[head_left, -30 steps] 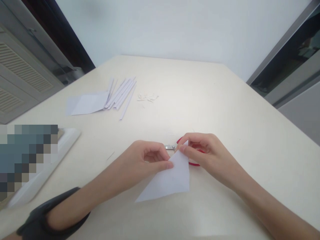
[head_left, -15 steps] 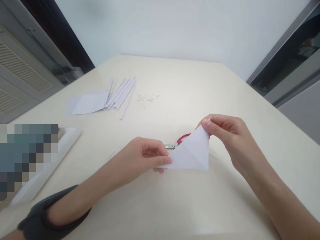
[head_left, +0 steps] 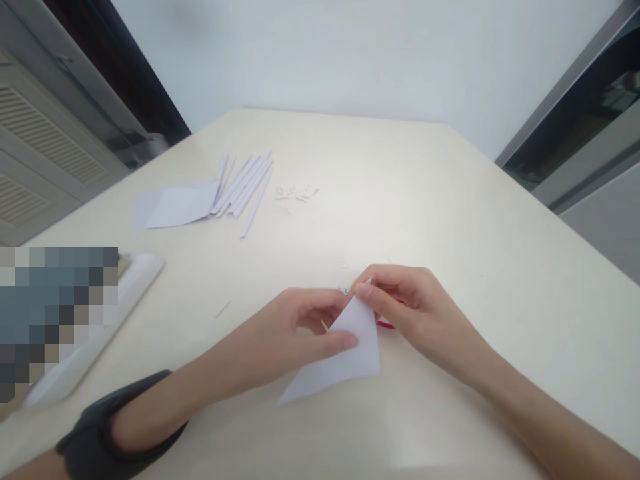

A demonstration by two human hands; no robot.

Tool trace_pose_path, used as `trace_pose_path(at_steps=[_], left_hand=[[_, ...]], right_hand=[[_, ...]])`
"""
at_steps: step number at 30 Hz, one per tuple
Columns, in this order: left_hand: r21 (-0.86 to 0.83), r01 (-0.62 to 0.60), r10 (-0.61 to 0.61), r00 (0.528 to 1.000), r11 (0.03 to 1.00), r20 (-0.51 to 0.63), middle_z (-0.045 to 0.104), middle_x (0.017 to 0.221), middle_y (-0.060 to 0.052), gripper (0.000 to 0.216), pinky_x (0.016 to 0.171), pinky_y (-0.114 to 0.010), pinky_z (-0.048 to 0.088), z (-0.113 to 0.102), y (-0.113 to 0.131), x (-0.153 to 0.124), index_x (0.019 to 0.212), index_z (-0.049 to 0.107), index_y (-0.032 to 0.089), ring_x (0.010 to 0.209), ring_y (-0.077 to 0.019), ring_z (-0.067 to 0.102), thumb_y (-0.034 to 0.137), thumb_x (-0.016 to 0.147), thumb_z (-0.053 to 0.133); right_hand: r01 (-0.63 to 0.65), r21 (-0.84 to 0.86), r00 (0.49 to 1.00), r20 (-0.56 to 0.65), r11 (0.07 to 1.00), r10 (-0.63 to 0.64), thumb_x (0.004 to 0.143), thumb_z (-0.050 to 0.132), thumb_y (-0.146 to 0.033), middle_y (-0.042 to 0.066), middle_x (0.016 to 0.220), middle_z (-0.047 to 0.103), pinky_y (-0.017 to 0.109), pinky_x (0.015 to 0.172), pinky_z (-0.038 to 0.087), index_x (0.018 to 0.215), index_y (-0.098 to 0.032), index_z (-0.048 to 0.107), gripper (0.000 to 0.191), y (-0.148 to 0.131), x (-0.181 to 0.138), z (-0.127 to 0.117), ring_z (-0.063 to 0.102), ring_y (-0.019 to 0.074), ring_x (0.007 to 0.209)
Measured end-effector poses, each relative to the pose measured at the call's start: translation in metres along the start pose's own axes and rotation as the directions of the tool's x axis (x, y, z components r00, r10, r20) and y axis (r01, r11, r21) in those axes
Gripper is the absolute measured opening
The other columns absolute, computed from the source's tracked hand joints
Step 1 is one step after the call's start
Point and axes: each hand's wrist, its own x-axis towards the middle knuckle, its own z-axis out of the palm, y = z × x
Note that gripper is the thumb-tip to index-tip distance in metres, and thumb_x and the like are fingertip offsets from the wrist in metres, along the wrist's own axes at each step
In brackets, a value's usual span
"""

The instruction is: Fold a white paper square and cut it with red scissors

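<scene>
A white sheet of paper folded into a triangle [head_left: 363,350] is held between both hands just above the table. My left hand [head_left: 310,327] pinches it near its middle, thumb lying over the front face and fingers behind. At the upper corner, my right hand [head_left: 400,297] grips the paper between thumb and forefinger. Behind the paper and my right hand lie scissors [head_left: 385,325] with red handles, mostly hidden; a bit of their metal part shows between the hands.
Farther off on the left lie flat white paper sheets [head_left: 180,205] and several narrow paper strips [head_left: 245,187]. Small paper scraps [head_left: 295,194] are beside them. At the near left is a white tray-like object [head_left: 145,267], partly covered by a blurred patch. A wall [head_left: 340,53] stands behind the table [head_left: 400,180].
The folded paper has come left and closer to me, turning a little. My right hand has moved left and down with it. My left hand's hold has shifted from the left corner toward the middle.
</scene>
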Motion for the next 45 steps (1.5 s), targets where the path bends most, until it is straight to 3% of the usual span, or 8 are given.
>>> trace_pose_path(at_steps=[4,8,14,29,33,38,41,45], left_hand=[[-0.037,0.046,-0.047,0.998,0.998,-0.028,0.074,0.091,-0.001,0.014,0.076,-0.031,0.050,-0.002,-0.002,0.000,0.092,0.073,0.023,0.088,-0.0233,0.067,0.025,0.083,0.062],[-0.126,0.068,-0.083,0.990,0.990,-0.118,0.072,0.083,0.001,0.015,0.067,-0.027,0.051,-0.004,-0.005,0.000,0.094,0.072,0.022,0.081,-0.0214,0.067,0.020,0.080,0.066],[-0.322,-0.045,-0.014,0.983,0.946,-0.180,0.076,0.087,0.003,0.028,0.065,-0.018,0.053,-0.003,-0.007,0.001,0.101,0.070,0.023,0.076,-0.0137,0.069,0.006,0.079,0.065],[-0.263,-0.209,0.094,0.915,0.942,-0.392,0.071,0.112,-0.001,0.040,0.084,-0.028,0.054,-0.013,-0.007,0.000,0.112,0.058,0.025,0.102,-0.0206,0.066,0.008,0.076,0.068],[-0.243,-0.177,0.063,0.909,0.954,-0.413,0.073,0.098,0.002,0.037,0.074,-0.026,0.053,-0.012,-0.006,-0.004,0.106,0.061,0.026,0.088,-0.0186,0.067,0.011,0.074,0.071],[-0.320,-0.125,0.000,0.932,0.939,-0.362,0.075,0.099,0.001,0.031,0.074,-0.025,0.053,-0.016,-0.010,-0.008,0.106,0.066,0.027,0.090,-0.0190,0.069,0.014,0.078,0.069],[-0.381,-0.136,-0.032,0.915,0.915,-0.402,0.076,0.099,-0.002,0.027,0.073,-0.030,0.055,-0.016,-0.009,-0.009,0.103,0.068,0.025,0.088,-0.0234,0.071,0.019,0.077,0.071],[-0.406,-0.219,-0.001,0.879,0.887,-0.476,0.077,0.098,-0.002,0.030,0.071,-0.028,0.056,-0.013,-0.005,-0.010,0.104,0.068,0.026,0.089,-0.0240,0.072,0.019,0.076,0.073]], right_hand=[[0.048,-0.077,0.996,-0.071,0.996,-0.054,0.097,0.047,-0.030,-0.001,0.074,0.065,0.023,0.061,0.043,0.082,-0.019,0.068,0.028,0.002,0.004,-0.005,0.058,0.0116,0.068],[-0.072,-0.411,0.969,-0.243,0.909,-0.033,0.095,0.050,-0.035,0.001,0.091,0.068,0.028,0.068,0.048,0.094,-0.021,0.066,0.020,0.010,0.008,-0.026,0.062,0.0163,0.083],[-0.110,-0.711,0.994,-0.080,0.694,0.076,0.087,0.058,-0.029,0.003,0.101,0.062,0.033,0.069,0.050,0.096,-0.022,0.060,0.012,0.018,0.006,-0.027,0.060,0.0207,0.087],[-0.065,-0.770,0.998,-0.040,0.634,0.054,0.088,0.057,-0.031,0.004,0.092,0.063,0.037,0.066,0.049,0.088,-0.020,0.063,0.012,0.028,0.010,-0.020,0.060,0.0215,0.077],[-0.176,-0.629,0.984,-0.097,0.757,0.149,0.089,0.056,-0.039,0.005,0.096,0.066,0.036,0.065,0.049,0.089,-0.023,0.068,0.020,0.019,0.010,-0.039,0.062,0.0225,0.079],[-0.302,-0.055,0.953,0.004,0.952,0.303,0.092,0.057,-0.043,0.004,0.104,0.069,0.026,0.068,0.049,0.102,-0.026,0.068,0.023,0.004,0.005,-0.059,0.063,0.0196,0.090],[-0.281,0.222,0.959,0.098,0.934,0.266,0.089,0.066,-0.035,0.001,0.103,0.068,0.021,0.081,0.047,0.102,-0.025,0.067,0.017,0.002,0.004,-0.053,0.061,0.0145,0.095],[-0.223,0.385,0.974,0.121,0.896,0.190,0.079,0.078,-0.028,-0.003,0.081,0.060,0.014,0.063,0.042,0.088,-0.020,0.063,0.019,0.007,0.005,-0.032,0.052,0.0073,0.071]])
